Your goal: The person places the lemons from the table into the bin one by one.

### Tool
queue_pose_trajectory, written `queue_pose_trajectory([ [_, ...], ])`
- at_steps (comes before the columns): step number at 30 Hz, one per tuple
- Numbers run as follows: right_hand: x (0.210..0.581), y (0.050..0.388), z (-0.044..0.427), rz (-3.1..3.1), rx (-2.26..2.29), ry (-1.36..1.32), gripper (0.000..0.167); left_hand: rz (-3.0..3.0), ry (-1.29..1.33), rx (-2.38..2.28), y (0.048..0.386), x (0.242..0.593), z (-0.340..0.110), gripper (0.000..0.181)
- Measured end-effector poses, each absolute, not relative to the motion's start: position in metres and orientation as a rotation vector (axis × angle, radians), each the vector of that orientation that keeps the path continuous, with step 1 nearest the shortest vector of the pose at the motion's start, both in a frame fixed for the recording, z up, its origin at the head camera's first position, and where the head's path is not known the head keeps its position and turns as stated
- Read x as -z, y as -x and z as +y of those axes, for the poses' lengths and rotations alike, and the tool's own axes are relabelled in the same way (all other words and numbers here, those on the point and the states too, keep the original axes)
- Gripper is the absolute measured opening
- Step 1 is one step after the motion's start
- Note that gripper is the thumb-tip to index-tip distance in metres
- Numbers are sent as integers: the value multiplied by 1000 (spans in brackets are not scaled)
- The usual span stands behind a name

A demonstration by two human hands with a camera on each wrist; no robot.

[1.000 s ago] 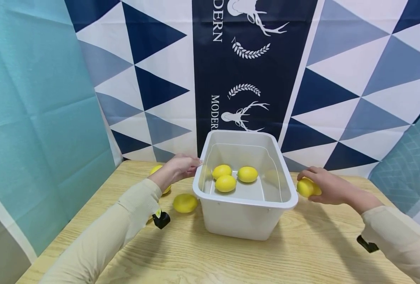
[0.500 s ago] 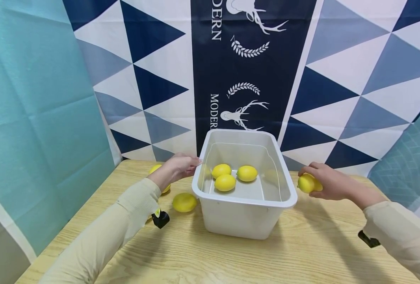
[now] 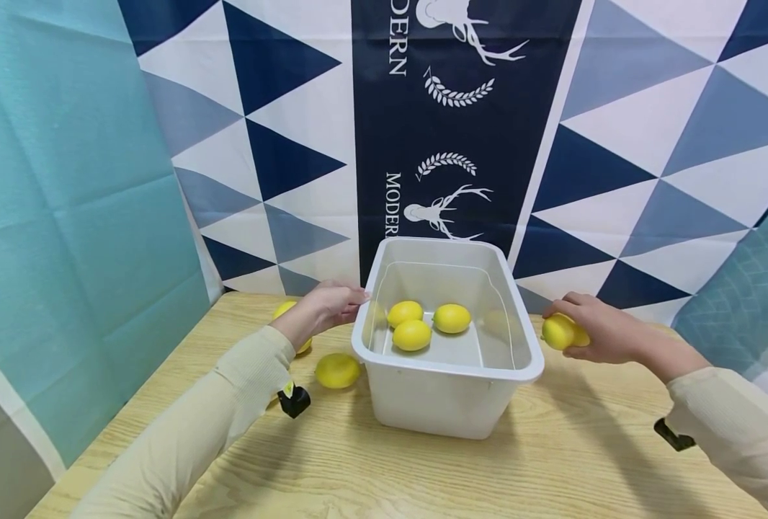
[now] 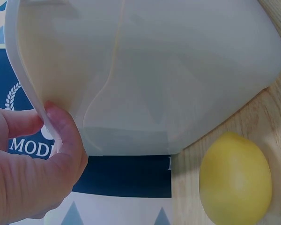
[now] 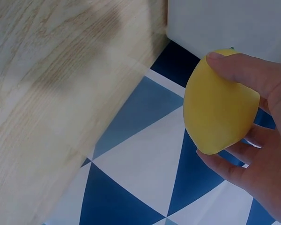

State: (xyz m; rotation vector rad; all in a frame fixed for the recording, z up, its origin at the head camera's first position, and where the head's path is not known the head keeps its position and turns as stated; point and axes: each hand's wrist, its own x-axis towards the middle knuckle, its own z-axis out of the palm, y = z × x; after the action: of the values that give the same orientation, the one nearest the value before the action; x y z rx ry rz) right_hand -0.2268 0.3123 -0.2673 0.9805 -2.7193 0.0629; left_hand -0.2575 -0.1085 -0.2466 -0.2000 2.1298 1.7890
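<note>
A white plastic bin (image 3: pixel 432 400) stands on the table with three lemons (image 3: pixel 452 318) lying on its floor. My left hand (image 3: pixel 328 306) pinches the bin's left rim between thumb and fingers; the left wrist view shows the rim (image 4: pixel 32 93) inside that grip. To the right of the bin, my right hand (image 3: pixel 607 331) holds another lemon (image 5: pixel 220 103) above the table, thumb on one side and fingers beneath. That lemon is close to the bin's right wall, outside it. The right palm is partly hidden in the head view.
Beside the bin's left wall a lemon (image 3: pixel 338 370) lies on the wooden table (image 3: pixel 358 476). More yellow lemons (image 3: pixel 284 308) sit partly hidden behind my left hand and sleeve. A patterned cloth (image 3: pixel 449 130) hangs right behind the bin.
My right hand has shifted very slightly with its lemon, staying right of the bin. The left hand, the bin and the other lemons look unmoved.
</note>
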Motion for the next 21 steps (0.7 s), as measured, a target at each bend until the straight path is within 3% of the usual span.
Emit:
queue_pose_trajectory([
  [21,243,224,299,-2748,-43,-945,57,2111,185,-1827,259,248,-108,37],
])
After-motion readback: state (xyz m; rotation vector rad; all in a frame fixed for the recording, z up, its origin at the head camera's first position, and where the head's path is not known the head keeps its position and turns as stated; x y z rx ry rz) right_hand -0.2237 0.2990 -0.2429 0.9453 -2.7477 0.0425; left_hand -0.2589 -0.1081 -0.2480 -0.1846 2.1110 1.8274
